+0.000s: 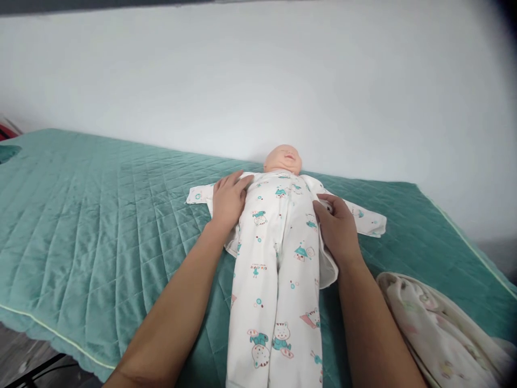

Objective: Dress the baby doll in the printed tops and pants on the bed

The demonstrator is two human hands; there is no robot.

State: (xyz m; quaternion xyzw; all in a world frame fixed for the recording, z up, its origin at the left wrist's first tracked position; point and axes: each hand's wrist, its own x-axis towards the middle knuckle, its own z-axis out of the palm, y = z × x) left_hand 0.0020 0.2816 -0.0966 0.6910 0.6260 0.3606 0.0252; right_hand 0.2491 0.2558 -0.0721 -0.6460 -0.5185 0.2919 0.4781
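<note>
A baby doll [284, 159] lies on its back near the wall, its head showing above a white printed baby shirt [369, 221] with both sleeves spread out sideways. Matching white baby pants [297, 258] lie along the front of its body, with the waist up at the chest and the legs stretching toward me. My left hand [229, 199] rests on the left side of the clothing, fingers extended and lying flat. On the other side, my right hand [338, 226] has curled fingers and a thumb pinching the clothing's edge; whether shirt or pants cannot be made out.
A green quilted cover [121, 231] lies under the doll, with a pale piped edge at the front left. A crumpled cream printed cloth [440, 328] sits beside my right forearm. A white wall [242, 81] rises behind.
</note>
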